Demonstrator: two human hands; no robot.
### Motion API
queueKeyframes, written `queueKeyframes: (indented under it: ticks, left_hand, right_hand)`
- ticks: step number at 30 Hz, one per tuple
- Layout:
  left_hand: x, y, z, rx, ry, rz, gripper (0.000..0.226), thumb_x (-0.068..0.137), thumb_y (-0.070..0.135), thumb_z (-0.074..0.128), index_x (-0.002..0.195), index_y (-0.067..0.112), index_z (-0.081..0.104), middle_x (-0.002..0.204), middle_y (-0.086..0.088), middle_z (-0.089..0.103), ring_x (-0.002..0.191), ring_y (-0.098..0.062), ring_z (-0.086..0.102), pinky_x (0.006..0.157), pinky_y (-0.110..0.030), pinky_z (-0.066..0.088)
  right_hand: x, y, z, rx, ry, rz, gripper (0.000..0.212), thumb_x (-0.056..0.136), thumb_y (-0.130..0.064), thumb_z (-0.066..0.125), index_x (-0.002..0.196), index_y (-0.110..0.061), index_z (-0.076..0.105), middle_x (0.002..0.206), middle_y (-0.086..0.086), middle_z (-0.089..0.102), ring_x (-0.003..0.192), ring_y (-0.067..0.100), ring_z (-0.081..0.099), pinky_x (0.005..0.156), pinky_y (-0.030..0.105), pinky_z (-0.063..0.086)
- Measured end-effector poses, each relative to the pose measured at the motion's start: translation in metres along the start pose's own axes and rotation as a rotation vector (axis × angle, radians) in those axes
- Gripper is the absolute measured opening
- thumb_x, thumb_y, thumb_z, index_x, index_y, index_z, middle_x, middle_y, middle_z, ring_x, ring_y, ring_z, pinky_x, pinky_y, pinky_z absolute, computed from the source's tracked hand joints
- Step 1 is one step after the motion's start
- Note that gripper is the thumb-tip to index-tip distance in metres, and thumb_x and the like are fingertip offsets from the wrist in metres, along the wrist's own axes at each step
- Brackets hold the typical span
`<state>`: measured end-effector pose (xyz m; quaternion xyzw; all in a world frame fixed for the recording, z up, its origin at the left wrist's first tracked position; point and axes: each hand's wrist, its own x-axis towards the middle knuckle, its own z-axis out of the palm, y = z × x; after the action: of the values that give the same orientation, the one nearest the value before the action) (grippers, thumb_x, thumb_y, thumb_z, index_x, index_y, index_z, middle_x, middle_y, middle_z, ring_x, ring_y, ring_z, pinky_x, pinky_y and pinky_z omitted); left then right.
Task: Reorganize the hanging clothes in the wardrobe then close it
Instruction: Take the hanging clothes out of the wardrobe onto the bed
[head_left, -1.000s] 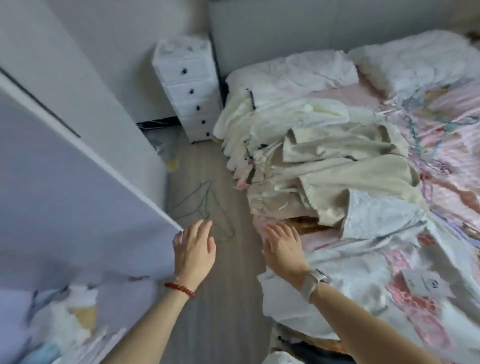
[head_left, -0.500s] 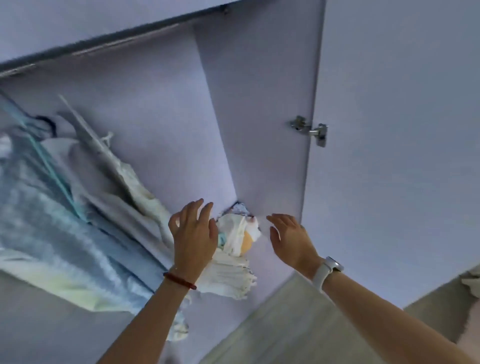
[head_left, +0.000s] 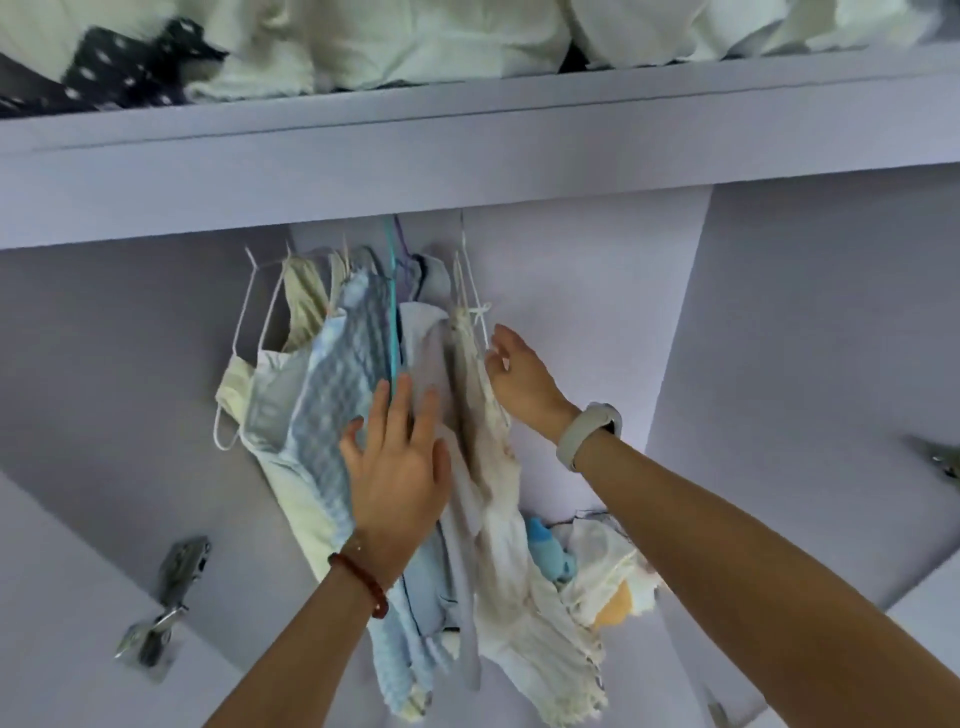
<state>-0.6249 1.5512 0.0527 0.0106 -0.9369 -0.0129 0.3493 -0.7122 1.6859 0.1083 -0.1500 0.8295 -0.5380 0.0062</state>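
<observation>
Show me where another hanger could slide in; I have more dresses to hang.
Free: the stretch right of the cream dress, toward the side panel, and left of the white strappy top. Crowded: the bunch between, where the left hand presses.

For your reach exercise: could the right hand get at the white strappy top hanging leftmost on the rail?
Probably not directly: the right hand sits right of the bunched garments, with the blue checked garment and left hand between it and the white strappy top.
</observation>
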Motion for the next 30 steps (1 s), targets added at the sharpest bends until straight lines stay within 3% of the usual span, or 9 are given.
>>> queueKeyframes:
  ticks: [2, 5, 8, 12, 17, 21, 25, 27, 30]
  left_hand:
    - [0.007, -0.003, 0.005, 0.007, -0.066, -0.015, 0.051, 0.083, 0.029, 0.04, 0.128, 0.007, 0.051, 0.14, -0.017, 0.044, 0.128, -0.035, 0.042, 0.085, -0.051, 0.045]
    - [0.006, -0.001, 0.011, -0.017, -0.095, 0.0, 0.051, 0.081, 0.02, 0.063, 0.129, 0.006, 0.051, 0.143, -0.018, 0.039, 0.131, -0.037, 0.037, 0.085, -0.051, 0.048]
    - [0.006, 0.004, 0.015, -0.01, -0.107, -0.013, 0.056, 0.074, 0.018, 0.072, 0.126, 0.007, 0.054, 0.143, -0.017, 0.039, 0.134, -0.035, 0.031, 0.091, -0.052, 0.045]
    - [0.006, 0.009, 0.019, -0.008, -0.103, -0.026, 0.052, 0.07, 0.014, 0.074, 0.12, 0.007, 0.059, 0.141, -0.018, 0.042, 0.133, -0.037, 0.035, 0.091, -0.053, 0.044]
    - [0.002, 0.022, 0.017, -0.076, -0.009, -0.082, 0.039, 0.084, 0.022, 0.044, 0.117, 0.01, 0.06, 0.139, -0.016, 0.045, 0.137, -0.03, 0.022, 0.104, -0.06, 0.023]
    - [-0.007, 0.051, 0.01, -0.227, 0.059, 0.007, 0.037, 0.084, 0.019, 0.039, 0.112, 0.011, 0.062, 0.13, -0.014, 0.053, 0.137, -0.031, 0.027, 0.11, -0.058, 0.011]
    - [-0.018, 0.073, 0.006, -0.306, 0.15, 0.102, 0.034, 0.085, 0.015, 0.041, 0.11, 0.009, 0.063, 0.124, -0.013, 0.058, 0.132, -0.031, 0.036, 0.112, -0.056, 0.008]
    - [-0.021, 0.087, 0.001, -0.417, 0.162, 0.158, 0.035, 0.087, 0.014, 0.04, 0.114, 0.008, 0.061, 0.126, -0.012, 0.057, 0.131, -0.032, 0.039, 0.112, -0.055, 0.011]
    - [-0.03, 0.112, 0.002, -0.644, 0.026, 0.211, 0.041, 0.089, 0.021, 0.037, 0.125, 0.008, 0.051, 0.134, -0.015, 0.05, 0.131, -0.032, 0.035, 0.104, -0.059, 0.031]
  right_hand:
    - [0.024, -0.003, 0.006, 0.042, -0.044, 0.071, 0.044, 0.097, -0.017, 0.037, 0.14, -0.013, 0.029, 0.129, 0.009, 0.048, 0.12, 0.023, 0.045, 0.096, 0.022, 0.031]
    - [0.045, 0.002, 0.01, -0.038, 0.053, 0.052, 0.023, 0.096, -0.016, 0.034, 0.111, -0.011, 0.05, 0.098, 0.008, 0.053, 0.09, 0.025, 0.051, 0.078, 0.03, 0.042]
    - [0.048, 0.008, 0.005, -0.139, 0.2, -0.052, 0.023, 0.092, -0.006, 0.03, 0.099, -0.005, 0.052, 0.096, 0.013, 0.057, 0.086, 0.028, 0.051, 0.079, 0.038, 0.045]
    - [0.047, 0.017, -0.016, -0.079, 0.268, -0.157, 0.021, 0.09, 0.001, 0.032, 0.088, -0.009, 0.051, 0.084, 0.007, 0.052, 0.077, 0.021, 0.045, 0.069, 0.027, 0.037]
    - [0.0, 0.063, -0.047, -0.194, 0.36, -0.27, 0.021, 0.097, -0.016, 0.042, 0.098, -0.002, 0.057, 0.066, 0.004, 0.054, 0.059, 0.02, 0.048, 0.06, 0.032, 0.039]
    - [-0.051, 0.112, -0.075, -0.43, 0.283, -0.112, 0.049, 0.091, -0.045, 0.026, 0.097, -0.01, 0.059, 0.07, 0.001, 0.059, 0.064, 0.025, 0.056, 0.06, 0.029, 0.041]
    - [-0.116, 0.147, -0.108, -0.609, 0.312, 0.023, 0.023, 0.096, -0.019, 0.038, 0.092, -0.011, 0.059, 0.077, -0.002, 0.067, 0.071, 0.025, 0.062, 0.063, 0.027, 0.043]
    - [-0.16, 0.155, -0.124, -0.717, 0.365, -0.064, 0.026, 0.093, -0.031, 0.033, 0.086, -0.02, 0.056, 0.071, -0.003, 0.067, 0.061, 0.025, 0.063, 0.057, 0.027, 0.046]
    - [-0.232, 0.154, -0.149, -0.954, 0.409, -0.196, 0.03, 0.098, -0.038, 0.022, 0.086, -0.025, 0.046, 0.064, -0.005, 0.063, 0.047, 0.018, 0.057, 0.043, 0.017, 0.036]
